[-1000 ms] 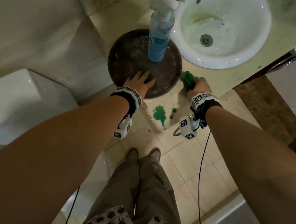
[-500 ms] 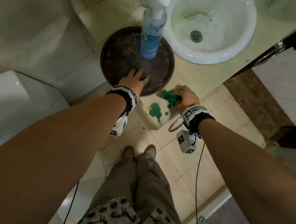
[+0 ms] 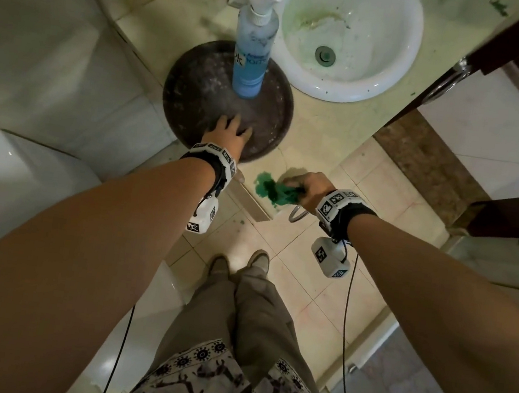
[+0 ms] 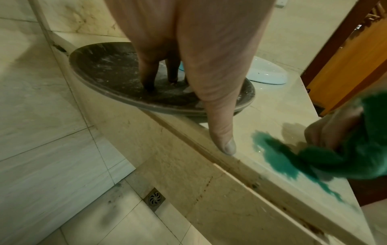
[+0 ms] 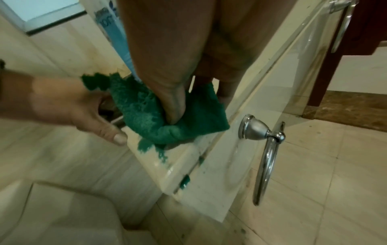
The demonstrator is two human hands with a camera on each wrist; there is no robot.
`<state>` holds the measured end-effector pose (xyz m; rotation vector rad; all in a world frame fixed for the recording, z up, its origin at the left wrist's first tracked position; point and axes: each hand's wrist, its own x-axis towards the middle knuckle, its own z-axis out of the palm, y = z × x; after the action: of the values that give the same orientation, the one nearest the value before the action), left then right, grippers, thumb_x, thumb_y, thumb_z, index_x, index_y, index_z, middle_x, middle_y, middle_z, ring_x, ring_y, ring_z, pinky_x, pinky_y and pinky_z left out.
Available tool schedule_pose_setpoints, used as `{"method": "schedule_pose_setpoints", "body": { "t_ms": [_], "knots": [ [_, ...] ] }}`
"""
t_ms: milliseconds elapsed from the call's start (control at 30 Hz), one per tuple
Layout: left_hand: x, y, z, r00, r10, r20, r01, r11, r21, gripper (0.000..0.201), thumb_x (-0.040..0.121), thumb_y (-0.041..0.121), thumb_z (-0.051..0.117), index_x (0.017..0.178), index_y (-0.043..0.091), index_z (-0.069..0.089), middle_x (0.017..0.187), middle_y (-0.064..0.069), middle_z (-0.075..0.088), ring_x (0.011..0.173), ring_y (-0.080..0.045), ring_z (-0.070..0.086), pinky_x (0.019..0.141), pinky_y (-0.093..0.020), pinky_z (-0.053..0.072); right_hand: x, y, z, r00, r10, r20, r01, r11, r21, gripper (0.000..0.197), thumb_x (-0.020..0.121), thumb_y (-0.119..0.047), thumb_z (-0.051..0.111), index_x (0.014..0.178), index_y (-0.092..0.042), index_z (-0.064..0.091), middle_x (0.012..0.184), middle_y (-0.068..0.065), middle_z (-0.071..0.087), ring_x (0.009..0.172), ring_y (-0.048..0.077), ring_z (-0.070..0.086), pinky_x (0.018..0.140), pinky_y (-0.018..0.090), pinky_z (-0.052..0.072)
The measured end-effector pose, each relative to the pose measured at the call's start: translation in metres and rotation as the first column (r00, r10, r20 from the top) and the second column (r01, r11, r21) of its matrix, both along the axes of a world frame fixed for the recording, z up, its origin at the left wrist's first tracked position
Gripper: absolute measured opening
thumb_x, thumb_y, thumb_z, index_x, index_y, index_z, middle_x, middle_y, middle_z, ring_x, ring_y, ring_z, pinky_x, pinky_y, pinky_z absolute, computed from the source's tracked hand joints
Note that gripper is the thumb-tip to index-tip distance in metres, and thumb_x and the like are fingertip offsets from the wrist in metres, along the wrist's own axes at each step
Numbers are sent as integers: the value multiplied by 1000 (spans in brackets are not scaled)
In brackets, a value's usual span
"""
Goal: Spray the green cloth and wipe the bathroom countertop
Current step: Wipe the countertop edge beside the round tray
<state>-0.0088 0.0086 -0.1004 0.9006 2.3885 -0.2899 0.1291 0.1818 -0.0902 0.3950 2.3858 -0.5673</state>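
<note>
The right hand [image 5: 178, 69] bunches the green cloth [image 5: 167, 116] on the countertop [image 3: 319, 131]; the left hand [image 3: 226, 136] rests flat-fingered on the dark tray [image 3: 193, 88]. Only the right wrist view shows the towel ring [image 5: 263, 159].

Dim light, perhaps motion-blurred, bowed edges

I count one green cloth [image 3: 280, 192], one spray bottle [image 3: 252, 50], one dark round tray [image 3: 199, 89], one white basin [image 3: 383, 74], one chrome towel ring [image 5: 265, 159] and two hands.
</note>
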Motion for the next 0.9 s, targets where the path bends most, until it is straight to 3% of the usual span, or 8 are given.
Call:
{"method": "schedule_pose_setpoints", "body": {
  "t_ms": [67,167,233,300,500,633,767,900],
  "knots": [
    [0,-1,-1,1000,-14,-13,14,1000,-3,118,62,62,78,153,26,12,161,-11,3,145,-38,13,111,-53,36,-2,3,2,988,-150,-20,149,987,-55,45,86,-6,64,128,-24,63,131,2,64,121,25,59,107,25,39],
    [-2,-3,-3,1000,-18,4,18,1000,13,118,63,62,78,154,26,12,162,-11,2,147,-38,10,112,-53,35,-9,9,5,885,-438,-162,424,899,-114,38,89,-9,63,123,-24,66,123,4,68,113,26,63,102,36,49],
    [-4,-4,-4,1000,-19,15,19,1000,20,117,64,63,77,154,26,11,163,-11,0,148,-38,8,112,-53,35,-15,13,6,818,-518,-248,519,852,-66,36,87,-13,65,121,-25,67,117,7,70,108,28,64,98,38,51],
    [-4,-5,-5,1000,-13,23,12,1000,22,116,65,62,76,154,26,10,163,-10,-1,148,-38,7,113,-53,34,-19,11,5,801,-532,-276,554,832,4,39,85,-13,65,122,-25,66,118,10,69,110,31,63,98,39,51],
    [-5,-7,-7,1000,-7,30,6,999,35,116,66,62,75,155,28,9,164,-8,-4,149,-37,4,114,-53,32,-28,-12,1,891,-385,-240,399,917,8,48,85,-9,61,128,-31,62,131,2,64,121,27,58,107,31,43],
    [-6,-7,-6,999,-8,38,7,999,32,116,65,62,76,154,28,10,164,-8,-2,149,-37,5,113,-52,33,-33,-19,1,970,-181,-164,191,980,48,54,84,-5,56,129,-34,61,131,1,65,120,28,59,107,30,44],
    [-5,-5,-3,999,1,46,-2,1000,15,117,65,61,77,155,29,9,164,-6,-3,149,-37,6,112,-51,33,-33,-23,0,993,-62,-98,65,997,29,60,79,-3,54,128,-37,61,134,-6,62,121,25,59,108,28,43],
    [-5,-4,-1,999,14,51,-15,1000,21,116,65,60,78,154,28,11,164,-6,-2,149,-37,6,112,-52,33,-23,-24,1,998,8,-70,-6,1000,26,59,83,-2,52,130,-37,59,138,-3,59,123,29,57,110,29,40]
  ]
}}
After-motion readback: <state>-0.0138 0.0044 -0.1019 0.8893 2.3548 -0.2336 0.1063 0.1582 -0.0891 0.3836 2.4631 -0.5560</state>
